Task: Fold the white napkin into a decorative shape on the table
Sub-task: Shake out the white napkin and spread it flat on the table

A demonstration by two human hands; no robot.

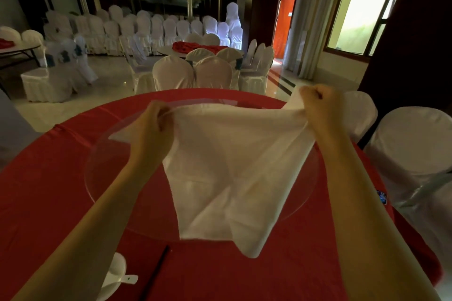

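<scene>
A white napkin (227, 166) hangs spread in the air over the round table with its red cloth (49, 190). My left hand (154, 127) grips the napkin's upper left edge, with a corner sticking out to the left of the fist. My right hand (320, 110) grips the upper right edge, and a short tail of cloth shows behind it. The top edge is stretched between both fists. The lower part drapes down to a point near the table's front.
A round glass turntable (97, 166) lies on the table under the napkin. A white bowl with spoon (117, 273) and dark chopsticks (156, 271) sit at the front left. White-covered chairs (411, 146) stand to the right and beyond the table.
</scene>
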